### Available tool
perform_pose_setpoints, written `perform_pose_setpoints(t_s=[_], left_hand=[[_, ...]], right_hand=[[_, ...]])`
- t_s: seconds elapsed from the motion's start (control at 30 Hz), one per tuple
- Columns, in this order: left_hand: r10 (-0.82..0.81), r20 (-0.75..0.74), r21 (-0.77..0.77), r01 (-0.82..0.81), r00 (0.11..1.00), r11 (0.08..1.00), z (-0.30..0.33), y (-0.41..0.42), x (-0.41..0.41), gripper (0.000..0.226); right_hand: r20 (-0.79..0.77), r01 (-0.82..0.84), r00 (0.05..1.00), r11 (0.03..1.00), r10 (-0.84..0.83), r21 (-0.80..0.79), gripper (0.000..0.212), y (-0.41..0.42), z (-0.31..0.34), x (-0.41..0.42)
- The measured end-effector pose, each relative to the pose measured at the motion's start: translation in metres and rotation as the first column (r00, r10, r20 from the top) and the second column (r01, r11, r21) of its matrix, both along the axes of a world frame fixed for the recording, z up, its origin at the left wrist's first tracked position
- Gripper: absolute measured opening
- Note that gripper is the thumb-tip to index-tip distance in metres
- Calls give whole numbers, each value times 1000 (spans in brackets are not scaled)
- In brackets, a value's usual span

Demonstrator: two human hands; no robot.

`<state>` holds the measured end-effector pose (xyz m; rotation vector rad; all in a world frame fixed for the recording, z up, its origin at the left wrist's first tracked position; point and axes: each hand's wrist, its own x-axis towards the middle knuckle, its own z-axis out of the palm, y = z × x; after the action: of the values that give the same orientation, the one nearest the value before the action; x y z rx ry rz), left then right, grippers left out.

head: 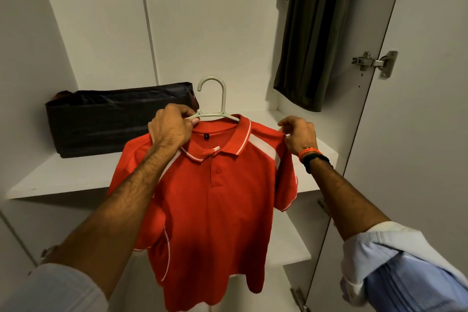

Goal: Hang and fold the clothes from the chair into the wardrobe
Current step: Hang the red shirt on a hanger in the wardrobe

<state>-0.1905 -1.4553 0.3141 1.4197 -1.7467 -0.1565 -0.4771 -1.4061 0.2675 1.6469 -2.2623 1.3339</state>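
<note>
A person holds a red polo shirt [217, 200] on a pale green hanger [215, 109] in front of an open wardrobe, above a white shelf [76, 175]. The left hand [169, 126] keeps its grip clamped on the hanger's arm at the collar, carrying the weight, while the right hand [298, 135] pinches the shoulder seam, apparently squaring the fabric before hanging. A dark garment [311, 33] hangs inside; a black storage box [106, 121] sits on the shelf.

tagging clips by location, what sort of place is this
Most likely the inside of a built-in bedroom wardrobe: white shelves, an open door on a metal hinge, a dark garment hanging up, and a red polo shirt on a hanger.
</note>
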Motion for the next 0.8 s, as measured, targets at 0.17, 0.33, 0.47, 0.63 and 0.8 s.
perform_pose_setpoints(t_s=[0.17,0.33,0.47,0.63,0.8], left_hand=[[-18,-42,0,18,999,1000,-14,2,-9,14],[-30,-25,30,31,999,999,-21,5,-25,15],[-54,-9,27,55,998,998,-23,5,-35,14],[-210,-41,73,213,977,974,-28,-1,-28,29],[-241,-108,72,249,965,966,-36,-6,-1,38]], right_hand=[[34,-99,994,994,100,-36,21,-6,8,9],[-31,-440,897,898,440,13,35,-1,20,45],[-111,-449,888,893,447,7,24,-10,16,55],[-85,-426,903,903,421,-57,35,-19,6,48],[4,-348,936,930,351,-117,30,-25,-5,33]])
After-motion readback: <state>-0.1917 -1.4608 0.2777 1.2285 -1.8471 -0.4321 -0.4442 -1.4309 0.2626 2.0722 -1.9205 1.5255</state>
